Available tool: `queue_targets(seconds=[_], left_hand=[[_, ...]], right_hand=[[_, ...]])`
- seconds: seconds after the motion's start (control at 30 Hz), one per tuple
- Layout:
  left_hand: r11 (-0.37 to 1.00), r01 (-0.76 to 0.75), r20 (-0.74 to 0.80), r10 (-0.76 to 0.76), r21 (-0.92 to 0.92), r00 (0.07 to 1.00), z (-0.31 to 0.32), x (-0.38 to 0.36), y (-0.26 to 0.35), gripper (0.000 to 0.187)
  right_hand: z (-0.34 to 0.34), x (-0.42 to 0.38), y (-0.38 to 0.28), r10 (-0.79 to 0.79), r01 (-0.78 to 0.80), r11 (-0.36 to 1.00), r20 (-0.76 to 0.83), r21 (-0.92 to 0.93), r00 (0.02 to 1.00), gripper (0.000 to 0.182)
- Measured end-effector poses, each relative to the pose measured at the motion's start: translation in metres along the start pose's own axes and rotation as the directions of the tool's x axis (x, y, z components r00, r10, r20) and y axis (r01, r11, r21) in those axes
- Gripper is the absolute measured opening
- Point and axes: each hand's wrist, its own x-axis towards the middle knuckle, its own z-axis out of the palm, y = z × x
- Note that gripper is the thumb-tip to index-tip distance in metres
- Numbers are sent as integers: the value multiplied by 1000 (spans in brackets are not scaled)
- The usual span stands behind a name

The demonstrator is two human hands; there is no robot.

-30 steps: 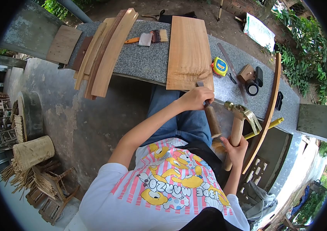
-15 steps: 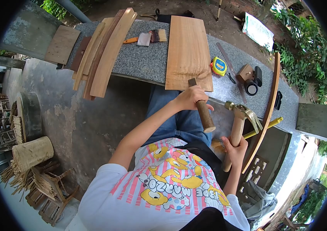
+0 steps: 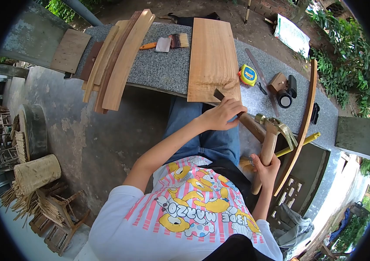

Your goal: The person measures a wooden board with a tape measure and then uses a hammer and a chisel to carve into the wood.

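My left hand [image 3: 224,114] is wrapped round a wood-handled chisel [image 3: 252,126]. The chisel's flat metal blade reaches the near end of a wide wooden board [image 3: 213,54], beside a roughened strip on its surface. In my right hand [image 3: 267,168] is a claw hammer [image 3: 269,145], held upright by its wooden handle, with the brassy head raised near the table edge. The end of the chisel handle passes close to the hammer head and overlaps it in this view.
On the granite table [image 3: 161,69] lie curved wooden strips [image 3: 124,65], a paintbrush [image 3: 178,41], a tape measure [image 3: 248,75], a metal ruler [image 3: 259,69] and a small black round item [image 3: 285,99]. A long wooden strip [image 3: 309,108] leans at the right near a yellow tool [image 3: 311,138].
The chisel has turned in my left hand: its handle end has swung right and away from me, toward the hammer. The hammer in my right hand stays nearly still.
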Motion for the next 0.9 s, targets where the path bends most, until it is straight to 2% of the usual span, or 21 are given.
queue_targets(seconds=[0.13, 0.2, 0.3, 0.4, 0.5, 0.67, 0.73, 0.9], left_hand=[[1000, -8, -56, 8, 8, 998, 7, 2, -1, 39], [998, -67, -156, 65, -9, 986, 7, 3, -1, 35], [993, -99, -154, 107, 58, 982, 15, 3, -10, 31], [998, -56, -234, 51, -14, 971, 19, 6, -13, 29], [997, -69, -162, 74, 40, 984, 20, 5, -13, 24], [990, -140, -143, 136, -15, 980, 19, 1, -17, 18], [985, -169, -146, 165, -14, 975, 20, 0, -21, 19], [988, -142, -131, 133, -65, 982, 18, 3, -27, 42]], right_hand=[[-6, -2, -1, -19, 19, 1000, -29, 3, 999, 28], [-9, -3, 3, -58, 57, 998, -42, -20, 997, 28], [-12, -4, 5, -64, 63, 998, -46, -16, 997, 28], [-11, -4, 7, -51, 52, 999, -57, 11, 997, 28], [-8, -6, 2, -29, 31, 999, -78, 28, 997, 29], [-5, -6, 3, -9, 12, 999, -77, 42, 997, 30], [-6, -6, 5, -5, 8, 999, -78, 39, 997, 30], [-8, -5, 10, 7, -7, 1000, -31, -4, 999, 26]])
